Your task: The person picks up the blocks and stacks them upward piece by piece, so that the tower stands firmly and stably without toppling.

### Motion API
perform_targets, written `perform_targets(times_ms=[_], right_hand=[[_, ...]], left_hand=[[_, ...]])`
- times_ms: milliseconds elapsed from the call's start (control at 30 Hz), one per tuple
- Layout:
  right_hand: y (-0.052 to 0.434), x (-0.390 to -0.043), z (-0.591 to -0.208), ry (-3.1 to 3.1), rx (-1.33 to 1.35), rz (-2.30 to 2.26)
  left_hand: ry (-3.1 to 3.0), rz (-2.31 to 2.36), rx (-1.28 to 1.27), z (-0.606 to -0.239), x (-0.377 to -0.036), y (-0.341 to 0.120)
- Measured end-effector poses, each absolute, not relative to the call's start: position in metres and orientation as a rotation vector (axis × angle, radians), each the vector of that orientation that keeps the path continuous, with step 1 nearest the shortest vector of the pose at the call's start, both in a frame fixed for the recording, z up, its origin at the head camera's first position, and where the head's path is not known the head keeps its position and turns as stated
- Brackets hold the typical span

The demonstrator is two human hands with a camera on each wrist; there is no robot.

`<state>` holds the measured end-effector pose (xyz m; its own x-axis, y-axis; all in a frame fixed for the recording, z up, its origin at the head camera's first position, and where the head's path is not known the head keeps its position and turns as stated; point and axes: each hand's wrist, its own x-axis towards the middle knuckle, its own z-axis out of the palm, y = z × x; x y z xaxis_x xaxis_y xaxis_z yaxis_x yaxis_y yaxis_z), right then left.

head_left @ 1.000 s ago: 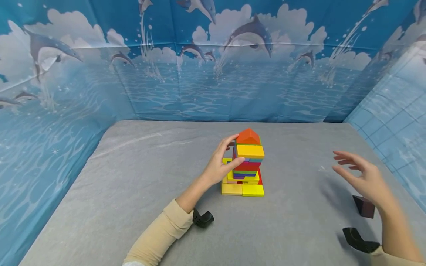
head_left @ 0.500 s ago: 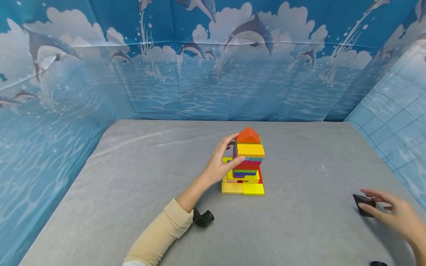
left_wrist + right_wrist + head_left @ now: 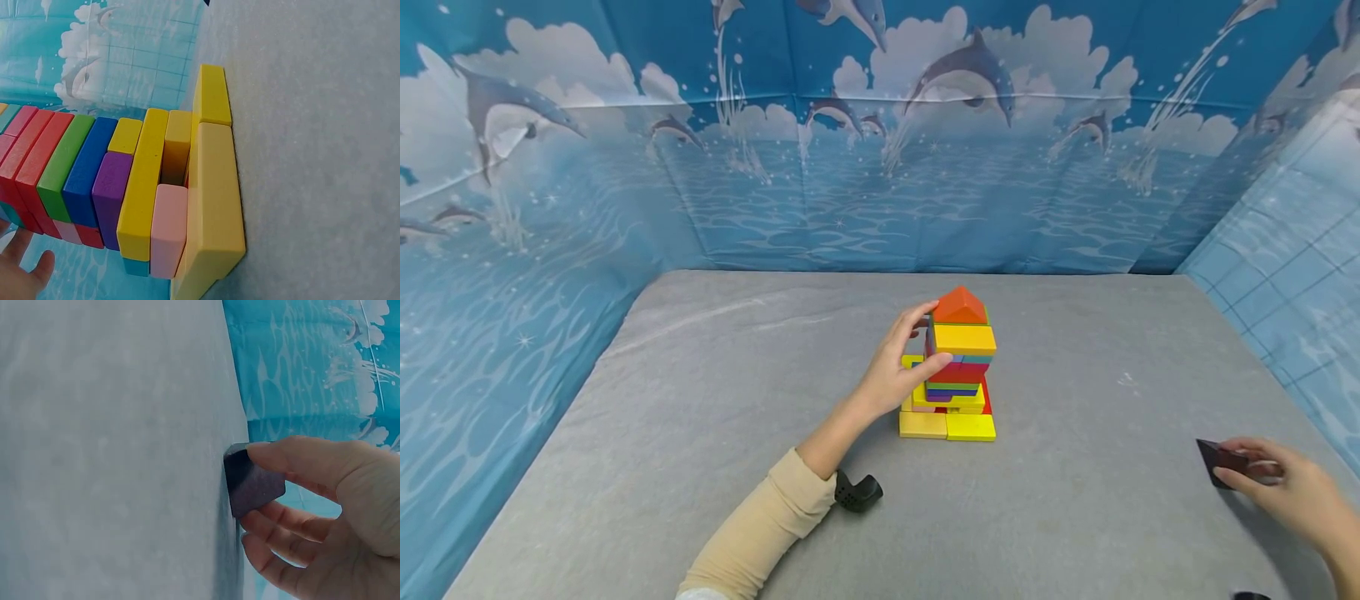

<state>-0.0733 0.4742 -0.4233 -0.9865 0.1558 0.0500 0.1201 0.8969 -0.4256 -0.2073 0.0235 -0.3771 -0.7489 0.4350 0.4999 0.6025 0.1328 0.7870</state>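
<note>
Fingers (image 3: 294, 459) pinch 1 dark block (image 3: 250, 481); 1 tower (image 3: 957, 367) stands

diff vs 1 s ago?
Right hand dropped from mid-air to the table near the right edge and took hold of the dark block, fingers now round it. Left hand stays against the tower; tower unchanged.
</note>
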Motion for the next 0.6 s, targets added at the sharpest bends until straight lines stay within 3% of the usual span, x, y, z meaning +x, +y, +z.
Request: perform_targets(times_ms=[333,600], right_hand=[[0.468,-0.077,-0.433,-2.873,0.012,0.802],[0.456,-0.089,-0.425,-2.870,0.005,0.855]], left_hand=[[-2.246,-1.675,-1.046,-0.377,-0.208,0.023],[-2.254,-1.670,-1.039,-0.376,-0.206,0.023]])
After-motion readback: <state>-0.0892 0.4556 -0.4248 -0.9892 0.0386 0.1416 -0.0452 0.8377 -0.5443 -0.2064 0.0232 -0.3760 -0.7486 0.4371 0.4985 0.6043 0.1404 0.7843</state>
